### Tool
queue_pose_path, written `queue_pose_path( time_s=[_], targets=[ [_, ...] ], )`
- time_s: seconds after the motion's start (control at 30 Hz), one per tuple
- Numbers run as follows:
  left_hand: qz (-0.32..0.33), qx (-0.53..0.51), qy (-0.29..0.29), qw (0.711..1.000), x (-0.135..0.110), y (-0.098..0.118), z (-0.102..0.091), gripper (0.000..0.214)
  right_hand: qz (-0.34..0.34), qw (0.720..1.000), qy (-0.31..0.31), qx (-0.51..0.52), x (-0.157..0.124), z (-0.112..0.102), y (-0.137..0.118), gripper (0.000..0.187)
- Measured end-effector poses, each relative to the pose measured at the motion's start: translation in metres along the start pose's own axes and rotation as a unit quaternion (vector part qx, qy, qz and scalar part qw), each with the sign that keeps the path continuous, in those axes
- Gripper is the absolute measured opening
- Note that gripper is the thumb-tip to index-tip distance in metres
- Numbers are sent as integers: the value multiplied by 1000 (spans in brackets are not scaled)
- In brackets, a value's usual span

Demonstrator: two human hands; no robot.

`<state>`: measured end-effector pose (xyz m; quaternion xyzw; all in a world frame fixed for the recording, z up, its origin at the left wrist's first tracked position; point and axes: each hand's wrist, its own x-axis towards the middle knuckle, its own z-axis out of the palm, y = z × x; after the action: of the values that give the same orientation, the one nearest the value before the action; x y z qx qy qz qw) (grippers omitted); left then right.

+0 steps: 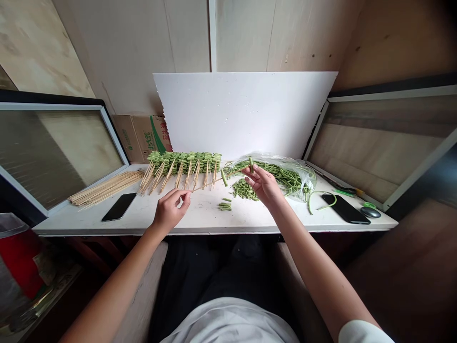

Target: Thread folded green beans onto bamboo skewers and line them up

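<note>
My left hand (170,207) pinches the blunt end of a thin bamboo skewer (205,185) that points right and carries one green bean piece (224,177) near its tip. My right hand (263,183) hovers over the table, fingers closed on a short green bean piece (251,164) held upright. Just below and left of that hand lies a heap of cut bean pieces (243,189). A few more cut pieces (224,205) lie nearer the table's front.
A row of finished bean skewers (182,167) lies at the back. Bare skewers (105,188) are piled at the left beside a black phone (119,206). A plastic bag of long beans (289,175), a second phone (348,208) and scissors (348,191) lie at the right. A white board (246,112) stands behind.
</note>
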<state>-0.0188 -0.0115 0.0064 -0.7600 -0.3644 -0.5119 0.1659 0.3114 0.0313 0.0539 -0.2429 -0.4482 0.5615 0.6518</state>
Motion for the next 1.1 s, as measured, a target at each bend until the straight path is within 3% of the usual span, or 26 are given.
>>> queue_pose_path(
  time_s=[0.43, 1.1],
  targets=[
    [12, -6, -29, 1000, 5, 4, -6, 11, -25, 998, 33, -40, 7, -10, -1, 30],
    [12, -24, -38, 999, 0, 2, -1, 14, -22, 996, 50, -63, 4, -4, 10, 33]
  ],
)
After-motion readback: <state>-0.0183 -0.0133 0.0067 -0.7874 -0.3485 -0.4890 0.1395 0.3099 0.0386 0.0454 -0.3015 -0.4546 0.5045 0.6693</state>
